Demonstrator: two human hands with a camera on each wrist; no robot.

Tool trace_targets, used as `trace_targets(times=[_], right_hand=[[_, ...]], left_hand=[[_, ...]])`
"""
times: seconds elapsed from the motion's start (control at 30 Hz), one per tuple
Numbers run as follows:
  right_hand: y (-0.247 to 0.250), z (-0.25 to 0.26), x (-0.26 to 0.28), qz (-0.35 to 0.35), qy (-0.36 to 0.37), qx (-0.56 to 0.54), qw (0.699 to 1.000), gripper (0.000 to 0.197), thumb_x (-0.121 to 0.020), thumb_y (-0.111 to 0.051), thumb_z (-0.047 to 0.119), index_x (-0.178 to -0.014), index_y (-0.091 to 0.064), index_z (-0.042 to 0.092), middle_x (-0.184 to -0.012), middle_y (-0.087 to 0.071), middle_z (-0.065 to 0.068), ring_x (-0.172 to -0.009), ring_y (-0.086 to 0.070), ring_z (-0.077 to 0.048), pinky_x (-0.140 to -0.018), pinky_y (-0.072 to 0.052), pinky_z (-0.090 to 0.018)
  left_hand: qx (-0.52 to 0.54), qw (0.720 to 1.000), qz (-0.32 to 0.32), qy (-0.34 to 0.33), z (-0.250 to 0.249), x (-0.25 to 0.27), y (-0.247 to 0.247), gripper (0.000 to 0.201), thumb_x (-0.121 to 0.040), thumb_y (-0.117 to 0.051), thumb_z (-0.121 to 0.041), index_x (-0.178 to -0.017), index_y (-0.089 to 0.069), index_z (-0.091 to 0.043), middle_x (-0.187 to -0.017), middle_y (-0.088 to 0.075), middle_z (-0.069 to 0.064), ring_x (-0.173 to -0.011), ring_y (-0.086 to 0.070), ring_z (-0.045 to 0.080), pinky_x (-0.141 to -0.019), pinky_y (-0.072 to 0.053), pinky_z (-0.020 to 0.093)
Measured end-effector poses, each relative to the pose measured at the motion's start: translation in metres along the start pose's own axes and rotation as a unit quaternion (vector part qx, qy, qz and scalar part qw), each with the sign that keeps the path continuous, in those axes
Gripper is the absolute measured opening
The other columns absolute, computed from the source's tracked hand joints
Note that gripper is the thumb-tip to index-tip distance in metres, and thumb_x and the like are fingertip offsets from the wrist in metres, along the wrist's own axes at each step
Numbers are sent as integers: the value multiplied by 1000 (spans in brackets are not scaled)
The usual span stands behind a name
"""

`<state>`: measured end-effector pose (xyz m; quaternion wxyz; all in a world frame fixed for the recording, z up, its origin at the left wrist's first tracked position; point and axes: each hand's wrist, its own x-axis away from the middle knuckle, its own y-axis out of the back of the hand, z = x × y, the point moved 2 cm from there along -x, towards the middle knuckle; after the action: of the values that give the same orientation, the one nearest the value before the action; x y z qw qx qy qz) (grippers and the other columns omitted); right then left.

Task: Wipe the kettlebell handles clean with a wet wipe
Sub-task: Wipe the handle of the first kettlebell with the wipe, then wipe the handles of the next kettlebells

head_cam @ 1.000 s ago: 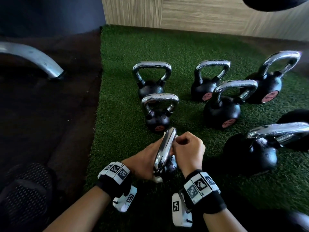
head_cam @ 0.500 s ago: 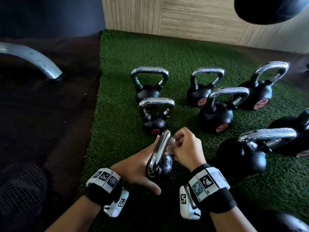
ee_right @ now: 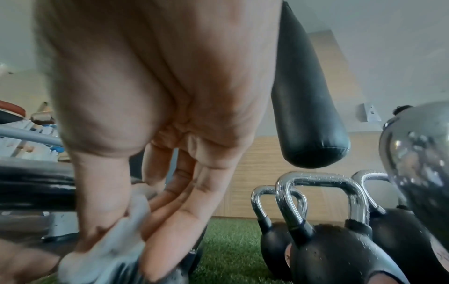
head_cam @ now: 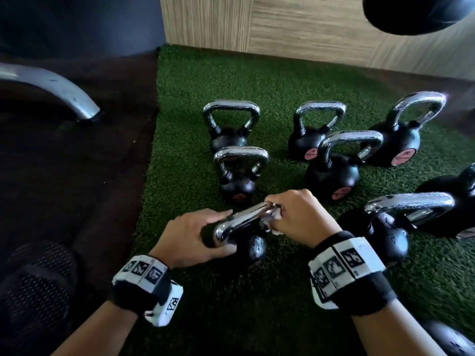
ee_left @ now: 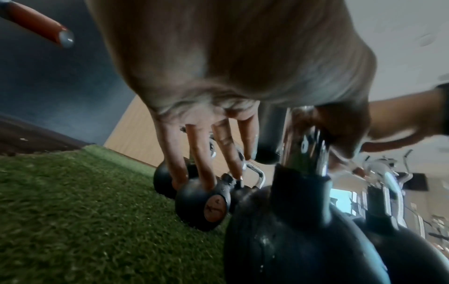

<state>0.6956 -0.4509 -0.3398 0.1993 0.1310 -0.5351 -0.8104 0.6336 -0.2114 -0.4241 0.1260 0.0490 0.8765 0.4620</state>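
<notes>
The nearest black kettlebell (head_cam: 253, 250) stands on the green turf in front of me, its chrome handle (head_cam: 244, 222) lying across between my hands. My left hand (head_cam: 203, 229) grips the handle's left end, thumb on the near side and fingers (ee_left: 201, 153) straight down the far side. My right hand (head_cam: 293, 214) pinches a crumpled white wet wipe (head_cam: 273, 219) round the handle's right end. In the right wrist view the wipe (ee_right: 116, 246) is bunched between thumb and fingers. The kettlebell's far side is hidden by my hands.
Several more chrome-handled kettlebells stand on the turf (head_cam: 180, 155): one just beyond my hands (head_cam: 237, 186), others at the back (head_cam: 331, 176) and right (head_cam: 380, 235). A black punching bag (head_cam: 416, 11) hangs at top right. A grey machine leg (head_cam: 56, 86) rests on dark flooring to the left.
The held kettlebell has turned, so its handle now runs left to right instead of pointing away. My right hand with the wipe has slid to the handle's right end.
</notes>
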Motion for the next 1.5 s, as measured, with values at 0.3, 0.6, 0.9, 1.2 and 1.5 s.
trace_targets(times=[0.3, 0.6, 0.9, 1.2, 1.5], right_hand=[[4, 3, 22, 46, -22, 58, 997, 13, -76, -62, 25, -68, -57, 16, -66, -59, 3, -71, -63, -22, -61, -53, -33], [17, 5, 13, 89, 24, 79, 993, 6, -80, -63, 25, -79, -65, 19, -71, -54, 7, -76, -61, -16, -70, -54, -34], [79, -28, -60, 12, 78, 63, 995, 40, -82, -74, 13, -114, -59, 32, -91, -52, 15, -81, -51, 2, -67, -36, -18], [64, -45, -121, -25, 48, -23, 998, 42, -76, -84, 17, -106, -59, 32, -81, -59, 11, -77, -55, -1, -65, -44, -10], [73, -30, -153, -12, 30, -32, 999, 27, -78, -83, 16, -101, -76, 28, -92, -59, 14, -83, -56, 5, -76, -40, -6]], left_hand=[[129, 991, -7, 21, 19, -12, 3, 40, -71, -73, -78, -74, -74, -38, -69, -72, -19, -60, -64, -4, -58, -43, 11], [156, 987, 33, 9, 22, -8, 8, 31, -68, -84, -66, -83, -76, -39, -88, -76, -27, -84, -72, -7, -76, -48, 7], [200, 955, 103, 192, 95, -85, 19, 88, -54, -93, -55, -134, -57, -48, -125, -67, -17, -108, -69, 6, -100, -56, 31], [251, 944, 36, 211, 98, -152, -34, 87, -52, -91, -64, -129, -60, -36, -125, -64, -19, -115, -57, -7, -105, -39, 21], [314, 921, 1, 230, 92, -169, -54, 41, -68, -92, -47, -96, -77, -21, -93, -76, -9, -88, -70, 0, -70, -46, 3]])
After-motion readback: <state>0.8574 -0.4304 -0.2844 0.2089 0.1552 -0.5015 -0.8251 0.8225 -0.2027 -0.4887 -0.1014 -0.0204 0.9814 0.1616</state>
